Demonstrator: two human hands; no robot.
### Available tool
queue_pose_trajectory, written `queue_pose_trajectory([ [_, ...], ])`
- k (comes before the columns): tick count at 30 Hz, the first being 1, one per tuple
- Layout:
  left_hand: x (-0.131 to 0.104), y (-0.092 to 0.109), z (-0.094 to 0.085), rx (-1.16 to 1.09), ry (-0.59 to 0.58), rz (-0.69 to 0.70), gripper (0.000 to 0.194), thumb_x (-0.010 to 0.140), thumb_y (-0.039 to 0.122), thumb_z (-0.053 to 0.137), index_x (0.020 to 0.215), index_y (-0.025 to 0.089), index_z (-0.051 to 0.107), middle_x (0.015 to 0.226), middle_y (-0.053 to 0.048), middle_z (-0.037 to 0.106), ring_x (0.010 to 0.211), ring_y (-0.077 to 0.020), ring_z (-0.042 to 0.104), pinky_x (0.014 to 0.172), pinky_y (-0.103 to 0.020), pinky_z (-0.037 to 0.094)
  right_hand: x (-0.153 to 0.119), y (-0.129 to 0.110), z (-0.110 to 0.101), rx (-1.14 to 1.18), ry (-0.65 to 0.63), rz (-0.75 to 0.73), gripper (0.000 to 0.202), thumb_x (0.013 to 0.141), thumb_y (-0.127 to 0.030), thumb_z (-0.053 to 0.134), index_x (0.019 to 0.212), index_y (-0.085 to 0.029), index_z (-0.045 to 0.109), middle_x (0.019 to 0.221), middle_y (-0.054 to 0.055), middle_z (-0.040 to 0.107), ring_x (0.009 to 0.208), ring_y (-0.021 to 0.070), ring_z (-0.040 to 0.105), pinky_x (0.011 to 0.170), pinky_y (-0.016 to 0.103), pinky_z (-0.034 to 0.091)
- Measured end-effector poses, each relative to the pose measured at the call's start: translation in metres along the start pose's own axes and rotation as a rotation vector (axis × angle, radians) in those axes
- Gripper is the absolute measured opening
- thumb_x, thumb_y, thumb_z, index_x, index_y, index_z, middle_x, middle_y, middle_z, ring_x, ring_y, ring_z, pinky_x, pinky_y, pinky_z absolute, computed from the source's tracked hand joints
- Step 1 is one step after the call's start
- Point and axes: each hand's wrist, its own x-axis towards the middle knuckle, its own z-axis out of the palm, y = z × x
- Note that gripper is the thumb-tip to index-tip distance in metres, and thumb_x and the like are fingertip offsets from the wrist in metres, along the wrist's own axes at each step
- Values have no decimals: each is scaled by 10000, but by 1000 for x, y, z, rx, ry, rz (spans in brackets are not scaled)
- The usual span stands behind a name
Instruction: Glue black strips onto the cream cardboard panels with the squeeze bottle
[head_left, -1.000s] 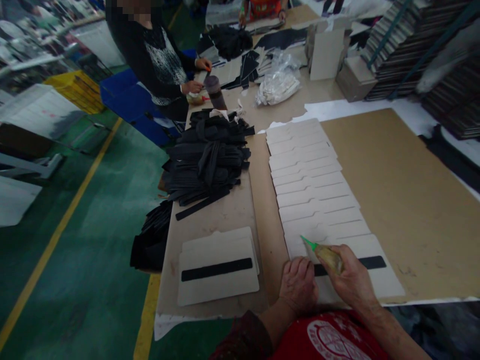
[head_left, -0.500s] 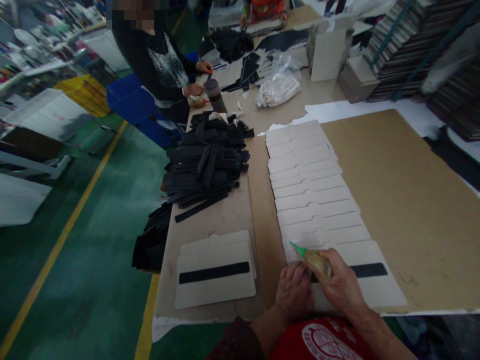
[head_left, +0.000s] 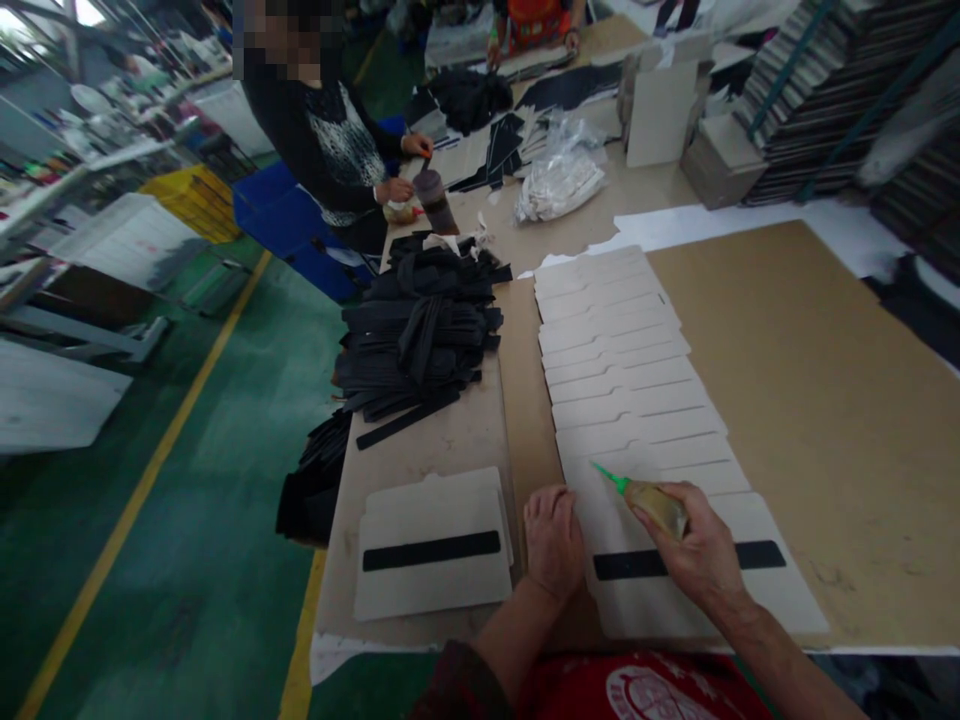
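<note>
1. Movement noted: since the earlier frame the left hand (head_left: 555,540) has shifted leftward, away from the right hand (head_left: 701,550), exposing the left end of the mounted strip (head_left: 626,566).
2. Far left of the grip, beyond the table: green floor (head_left: 202,430), a yellow crate (head_left: 195,200) and a blue bin (head_left: 281,220). A co-worker (head_left: 349,140) stands just past the bin.
3. Left of the grip and farther off: a heap of black strips (head_left: 420,340), with one loose strip (head_left: 405,422) along its near side.
4. Left of both hands: a short pile of pale boards (head_left: 435,595), its top board bearing a black band (head_left: 431,550).
5. Left hand: lowered beside the nearest board (head_left: 652,605), fingers curled — whether anything is held beneath cannot be told.
6. Directly ahead of the grip: a row of overlapping boards (head_left: 630,410) running away from the person.
7. Right hand: clasped around the glue-coloured bottle (head_left: 660,508), its green nozzle (head_left: 611,478) pointing left and away, over the row. Whether the tip makes contact cannot be determined. The mounted strip passes below this grip, on the nearest board.
8. Right of the grip: a brown sheet (head_left: 825,400); beyond it, tall stacked boards (head_left: 795,100).
</note>
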Motion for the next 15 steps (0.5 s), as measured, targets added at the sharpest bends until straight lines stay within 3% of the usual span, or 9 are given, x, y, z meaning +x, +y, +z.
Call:
queue_pose_trajectory([
  [5, 18, -22, 17, 63, -22, 3, 311, 885, 53, 551, 1150, 181, 653, 1133, -79, 667, 1027, -245, 567, 942, -414, 515, 8, -4, 15, -19, -141, -29, 310, 917, -504, 571, 1034, -219, 606, 952, 54, 686, 851, 218, 683, 731, 301, 530],
  [12, 14, -21, 23, 100, -49, -2, 373, 877, 85, 590, 1229, 200, 639, 1138, -69, 670, 1045, -245, 551, 955, -398, 509, 14, -13, 15, -53, -205, -78, 311, 932, -499, 522, 1009, -211, 613, 900, 55, 668, 799, 222, 681, 703, 304, 519],
  [15, 13, -21, 24, 113, -58, -7, 390, 874, 86, 596, 1245, 200, 633, 1157, -68, 666, 1061, -246, 542, 969, -396, 503, 18, -14, 11, -98, -168, -81, 312, 945, -486, 489, 1019, -209, 612, 906, 61, 669, 782, 223, 684, 677, 306, 511],
])
